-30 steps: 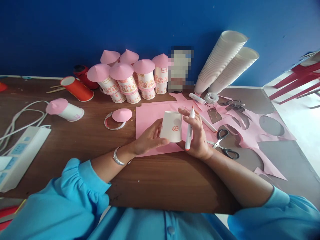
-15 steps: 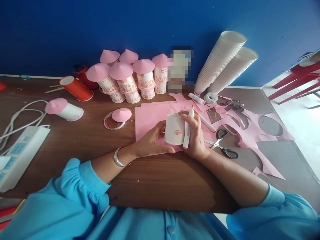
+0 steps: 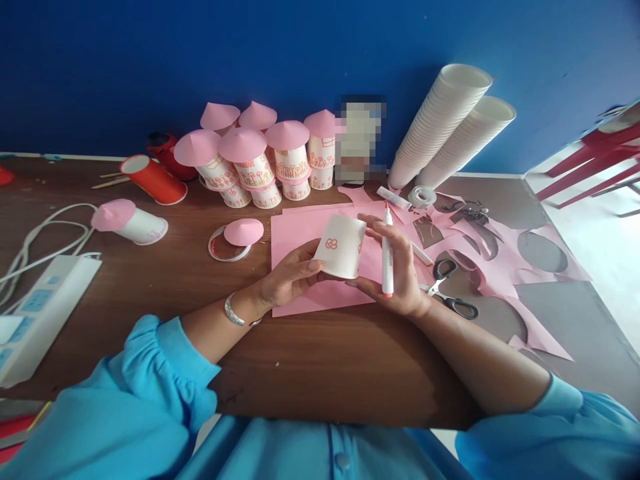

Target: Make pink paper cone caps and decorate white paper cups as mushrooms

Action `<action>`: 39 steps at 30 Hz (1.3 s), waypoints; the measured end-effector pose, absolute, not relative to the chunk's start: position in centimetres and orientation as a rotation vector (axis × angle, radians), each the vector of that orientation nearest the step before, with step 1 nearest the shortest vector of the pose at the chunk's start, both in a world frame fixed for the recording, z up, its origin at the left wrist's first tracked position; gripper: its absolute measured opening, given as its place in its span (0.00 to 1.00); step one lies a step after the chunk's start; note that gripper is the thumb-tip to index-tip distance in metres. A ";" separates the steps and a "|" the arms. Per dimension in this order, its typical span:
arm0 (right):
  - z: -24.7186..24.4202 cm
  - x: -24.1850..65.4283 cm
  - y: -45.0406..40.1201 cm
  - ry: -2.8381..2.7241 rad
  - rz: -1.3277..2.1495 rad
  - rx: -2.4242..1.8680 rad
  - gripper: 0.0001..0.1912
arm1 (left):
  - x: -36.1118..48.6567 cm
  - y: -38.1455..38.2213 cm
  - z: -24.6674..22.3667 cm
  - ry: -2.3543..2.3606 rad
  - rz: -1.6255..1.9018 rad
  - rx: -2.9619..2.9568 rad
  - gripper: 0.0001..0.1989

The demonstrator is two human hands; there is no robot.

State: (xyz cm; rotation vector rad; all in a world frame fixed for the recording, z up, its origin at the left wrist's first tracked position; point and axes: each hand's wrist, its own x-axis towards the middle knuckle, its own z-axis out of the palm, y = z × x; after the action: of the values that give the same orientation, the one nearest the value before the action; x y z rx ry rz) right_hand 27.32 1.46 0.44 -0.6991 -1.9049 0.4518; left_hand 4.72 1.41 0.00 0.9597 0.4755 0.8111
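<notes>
A white paper cup (image 3: 345,250) with small red flower drawings is tilted above the pink paper sheet (image 3: 300,293). My left hand (image 3: 291,275) grips the cup at its lower left edge, thumb in front. An uncapped red-tipped white marker (image 3: 387,257) stands nearly upright between the fingers of my right hand (image 3: 403,273). That hand's thumb is near the cup's lower right edge; whether it touches is unclear. Decorated cups (image 3: 255,172) with pink cone tops are grouped at the back. A similar cup (image 3: 145,225) lies on its side at the left.
Scissors (image 3: 440,287) and cut pink scraps (image 3: 540,327) lie to the right. Two tall cup stacks (image 3: 440,120) lean near the wall. A tape roll (image 3: 230,243), an orange cup (image 3: 155,180) and a white power strip (image 3: 47,313) are on the left.
The cup has turned, its flower shifting left and a second one showing at the right edge. My left thumb has moved onto the cup; my right hand and marker have moved slightly right.
</notes>
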 end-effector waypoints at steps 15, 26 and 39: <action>0.5 27.0 1.2 -1.983 0.320 -0.714 0.44 | 4.9 1.4 -0.4 0.675 0.923 1.124 0.31; 0.7 26.7 1.2 -1.995 0.224 -0.713 0.42 | 5.1 1.3 0.0 0.676 0.908 1.187 0.30; 0.6 26.9 1.0 -1.979 0.492 -0.685 0.41 | 4.5 1.5 -0.3 0.430 0.759 1.016 0.25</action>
State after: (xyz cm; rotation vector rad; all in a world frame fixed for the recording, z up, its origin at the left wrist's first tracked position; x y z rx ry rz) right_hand 26.90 1.01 0.60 -0.6847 -1.9791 0.4919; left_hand 4.52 1.45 -0.30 1.0159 0.4303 0.7587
